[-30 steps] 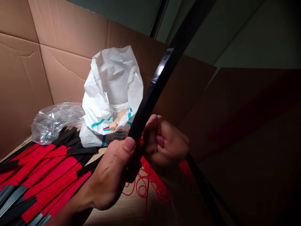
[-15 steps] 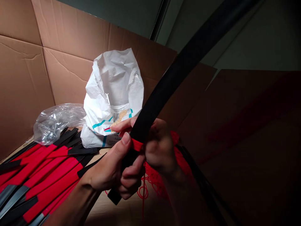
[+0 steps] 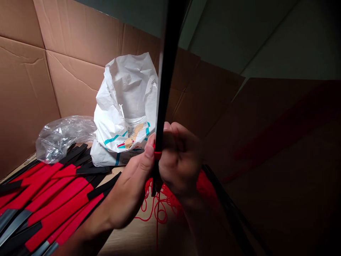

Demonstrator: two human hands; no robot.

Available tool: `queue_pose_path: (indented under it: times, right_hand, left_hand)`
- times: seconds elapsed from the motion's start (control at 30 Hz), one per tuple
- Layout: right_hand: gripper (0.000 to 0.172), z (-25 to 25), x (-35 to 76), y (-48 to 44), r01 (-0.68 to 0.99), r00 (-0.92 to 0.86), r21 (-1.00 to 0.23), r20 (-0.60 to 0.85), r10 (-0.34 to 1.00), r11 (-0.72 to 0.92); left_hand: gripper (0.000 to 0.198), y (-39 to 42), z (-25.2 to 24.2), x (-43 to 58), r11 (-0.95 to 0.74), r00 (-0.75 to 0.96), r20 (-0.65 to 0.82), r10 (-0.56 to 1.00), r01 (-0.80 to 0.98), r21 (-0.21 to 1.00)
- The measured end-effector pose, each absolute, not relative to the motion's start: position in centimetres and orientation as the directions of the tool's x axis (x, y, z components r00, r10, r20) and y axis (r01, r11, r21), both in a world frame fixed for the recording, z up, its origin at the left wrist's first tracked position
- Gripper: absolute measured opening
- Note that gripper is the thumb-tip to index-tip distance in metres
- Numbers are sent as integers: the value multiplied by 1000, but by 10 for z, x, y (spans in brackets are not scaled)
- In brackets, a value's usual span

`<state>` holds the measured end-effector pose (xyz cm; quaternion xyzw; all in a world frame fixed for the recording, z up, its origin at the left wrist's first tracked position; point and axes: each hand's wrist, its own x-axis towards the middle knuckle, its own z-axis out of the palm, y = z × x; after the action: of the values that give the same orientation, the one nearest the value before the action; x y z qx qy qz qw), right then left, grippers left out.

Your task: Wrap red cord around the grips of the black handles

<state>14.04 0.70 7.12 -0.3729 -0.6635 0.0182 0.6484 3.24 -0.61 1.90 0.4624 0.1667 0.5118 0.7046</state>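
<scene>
A long flat black strip (image 3: 165, 81) stands nearly upright between my hands, turned edge-on to me. Red cord (image 3: 158, 155) is wound round its lower part. My left hand (image 3: 130, 188) is closed on the strip from the left, thumb pressed by the winding; its other fingers are mostly hidden. Against the strip's right side, my right hand (image 3: 181, 161) is curled shut at the red winding, slightly blurred, apparently gripping the cord. One strand of cord hangs down below the hands. Behind them lies a loose tangle of red cord (image 3: 170, 199).
At left lies a pile of black strips wrapped in red (image 3: 61, 202). A white bag (image 3: 106, 110) stands open behind, beside a clear plastic bag (image 3: 61, 135). Cardboard walls (image 3: 80, 46) enclose the back and left. Dark thin strips (image 3: 226, 199) lie at the shadowed right.
The black strip has swung from leaning right to nearly upright and turned edge-on. Both hands turned with it, and my right hand rose slightly.
</scene>
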Motion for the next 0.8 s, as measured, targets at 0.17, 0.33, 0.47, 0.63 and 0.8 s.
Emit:
queue_pose_path:
  times: [0.17, 0.33, 0.47, 0.63, 0.8]
  right_hand:
    - [35, 66, 145, 8, 671, -28, -246, 934, 356, 699]
    - [38, 71, 152, 2, 856, -157, 50, 974, 166, 515]
    - [45, 75, 160, -2, 865, -225, 146, 968, 111, 479]
    - [51, 80, 165, -3, 839, -294, 204, 950, 105, 504]
    - [53, 80, 167, -2, 814, -373, 272, 922, 103, 513]
  left_hand:
    - [60, -12, 15, 40, 87, 404, 227, 886, -625, 776]
    - [62, -8, 7, 42, 1, 418, 314, 852, -602, 798]
    - [59, -12, 9, 36, 83, 522, 311, 795, -601, 795]
    - [45, -11, 17, 32, 34, 524, 338, 782, -577, 816]
    - [39, -8, 24, 28, -174, 400, 379, 835, -460, 871]
